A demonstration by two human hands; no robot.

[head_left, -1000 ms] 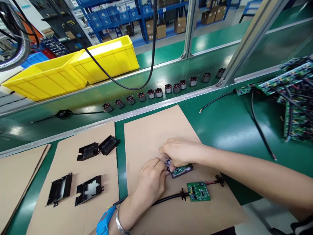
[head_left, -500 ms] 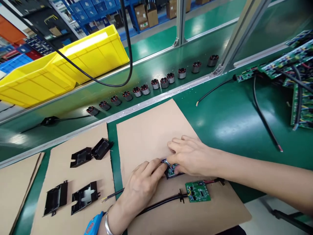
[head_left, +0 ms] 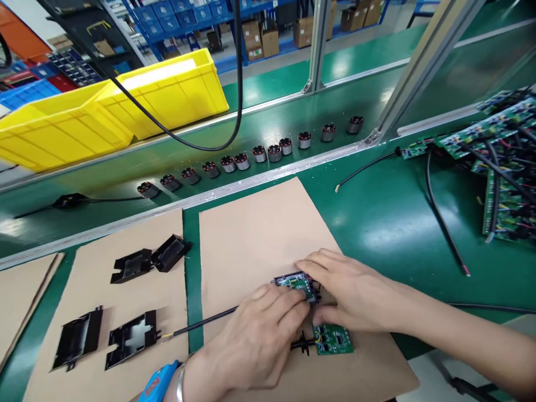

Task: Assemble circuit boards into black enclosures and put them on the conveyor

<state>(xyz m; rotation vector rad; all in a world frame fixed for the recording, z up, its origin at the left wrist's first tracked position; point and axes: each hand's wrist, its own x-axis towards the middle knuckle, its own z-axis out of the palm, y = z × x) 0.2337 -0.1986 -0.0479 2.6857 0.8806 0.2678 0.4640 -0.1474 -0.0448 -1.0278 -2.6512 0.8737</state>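
Note:
A green circuit board (head_left: 295, 281) sits in a small black case on the cardboard sheet. My left hand (head_left: 262, 335) curls over it from the left, fingertips on the board's lower edge. From the right, my right hand (head_left: 355, 293) grips the end of the case between thumb and fingers. A black cable (head_left: 205, 322) with bare wire ends reaches left from beneath my left hand. Just below my right thumb lies a second green circuit board (head_left: 334, 339), joined to a cable with a black grommet (head_left: 304, 343); my left hand partly hides that cable.
Several empty black cases (head_left: 130, 338) lie on the left cardboard (head_left: 171, 290). Behind the metal rail stands a row of motor stators (head_left: 274, 153). Yellow bins (head_left: 167, 92) are at the back left, a hanging black cable (head_left: 240, 67) beside them. Wired circuit boards (head_left: 511, 190) are piled at right.
My right hand has shifted from the board's top to the case's right end. My left fingers have moved right, over the board. The camera view has shifted slightly.

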